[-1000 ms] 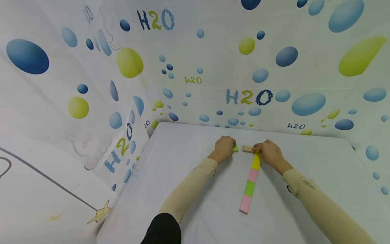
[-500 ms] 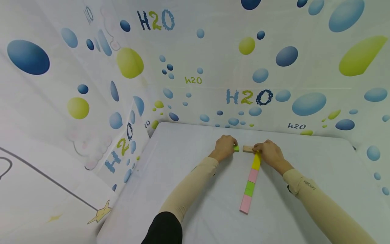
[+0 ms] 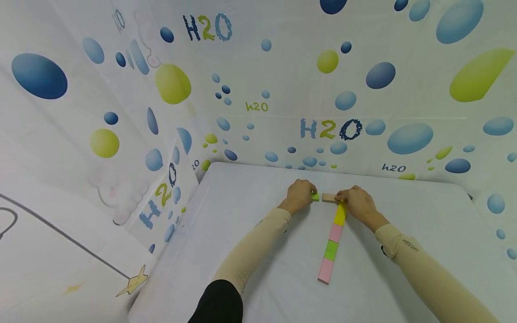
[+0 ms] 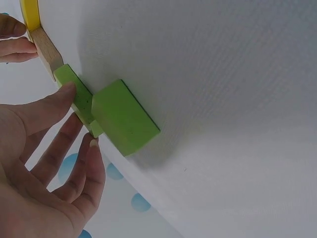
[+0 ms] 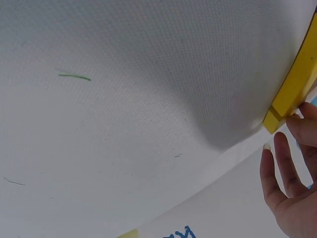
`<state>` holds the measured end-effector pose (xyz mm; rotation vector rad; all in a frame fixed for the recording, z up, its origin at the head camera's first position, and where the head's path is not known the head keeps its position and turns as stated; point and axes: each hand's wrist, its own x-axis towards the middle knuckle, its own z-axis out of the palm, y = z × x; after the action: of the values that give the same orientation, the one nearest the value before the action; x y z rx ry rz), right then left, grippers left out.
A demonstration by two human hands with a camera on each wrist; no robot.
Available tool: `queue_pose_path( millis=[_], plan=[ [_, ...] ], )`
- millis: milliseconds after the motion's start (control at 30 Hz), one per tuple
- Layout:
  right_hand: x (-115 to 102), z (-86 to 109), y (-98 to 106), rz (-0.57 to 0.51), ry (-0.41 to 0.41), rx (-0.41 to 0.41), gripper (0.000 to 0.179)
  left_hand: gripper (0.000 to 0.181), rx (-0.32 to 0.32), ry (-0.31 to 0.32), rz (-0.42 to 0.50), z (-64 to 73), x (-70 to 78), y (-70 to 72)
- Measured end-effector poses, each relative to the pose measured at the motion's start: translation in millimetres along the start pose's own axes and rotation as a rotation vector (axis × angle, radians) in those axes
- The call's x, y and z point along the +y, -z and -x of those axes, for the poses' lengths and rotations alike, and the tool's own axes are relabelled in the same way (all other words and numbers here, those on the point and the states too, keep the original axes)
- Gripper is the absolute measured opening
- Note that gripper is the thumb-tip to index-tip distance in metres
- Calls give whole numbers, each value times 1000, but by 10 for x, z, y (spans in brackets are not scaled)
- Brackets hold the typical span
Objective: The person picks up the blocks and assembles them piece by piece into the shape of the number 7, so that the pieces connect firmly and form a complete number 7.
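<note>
My left hand [image 3: 300, 195] pinches a green wooden block [image 4: 74, 91] between thumb and fingers at the far side of the table. A second green block [image 4: 126, 119] lies right beside it in the left wrist view. Just to the right is a plain wood block [image 3: 329, 198], a narrow gap from the green in the head view. My right hand [image 3: 355, 202] pinches the end of a yellow block [image 5: 299, 74], where the wood block meets the row. Its fingertips overlap the wood block's right end in the head view.
From the yellow end, a row runs toward me: a pink block [image 3: 335, 233], a green block [image 3: 330, 250] and another pink block [image 3: 325, 270]. The white table [image 3: 404, 224] ends at a wall sheet [image 3: 282, 89] with blue and green dots.
The left hand has edged slightly right with the green block, and the gap to the wood block looks narrower. The right hand and the row of blocks stay put.
</note>
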<state>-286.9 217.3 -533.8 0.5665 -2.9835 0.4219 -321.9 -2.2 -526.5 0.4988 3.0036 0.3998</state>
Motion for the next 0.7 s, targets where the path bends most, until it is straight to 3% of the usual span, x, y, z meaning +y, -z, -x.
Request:
queue_pose_path(
  millis=[700],
  plan=[
    [10,-1,-9,16,12,15,22,28,3,-1,-9,-64,53,-59]
  ],
)
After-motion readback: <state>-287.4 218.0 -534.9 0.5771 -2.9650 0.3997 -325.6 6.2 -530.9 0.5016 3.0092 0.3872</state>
